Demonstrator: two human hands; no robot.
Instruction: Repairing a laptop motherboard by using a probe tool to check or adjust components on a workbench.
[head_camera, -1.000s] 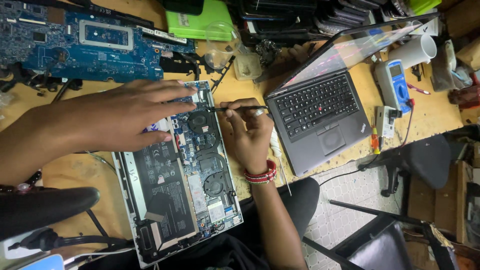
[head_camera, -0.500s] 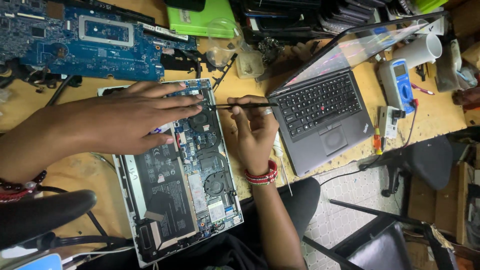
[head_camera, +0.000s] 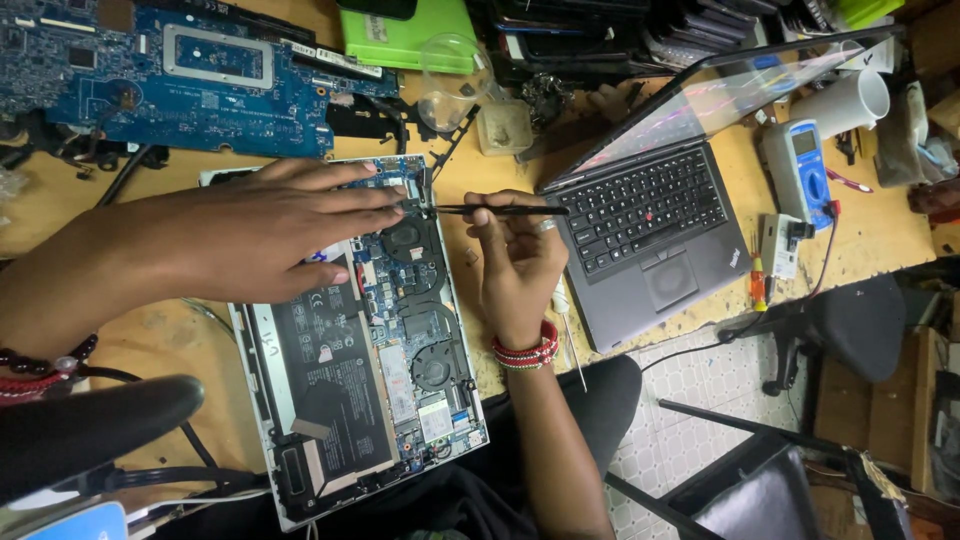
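Two hands work: left hand (head_camera: 270, 235) flat on opened laptop (head_camera: 370, 350); right hand (head_camera: 515, 265) pinching tweezers (head_camera: 500, 210).

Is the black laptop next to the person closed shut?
No, the black laptop stands open, its keyboard and tilted screen both showing beside the right hand.

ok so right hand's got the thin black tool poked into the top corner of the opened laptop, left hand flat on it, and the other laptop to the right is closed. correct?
Not quite. The head view shows the other laptop open, its keyboard exposed and its screen tilted back. The rest stands: the right hand holds the thin black tool with its tip at the top corner of the opened laptop, and the left hand lies flat on it.
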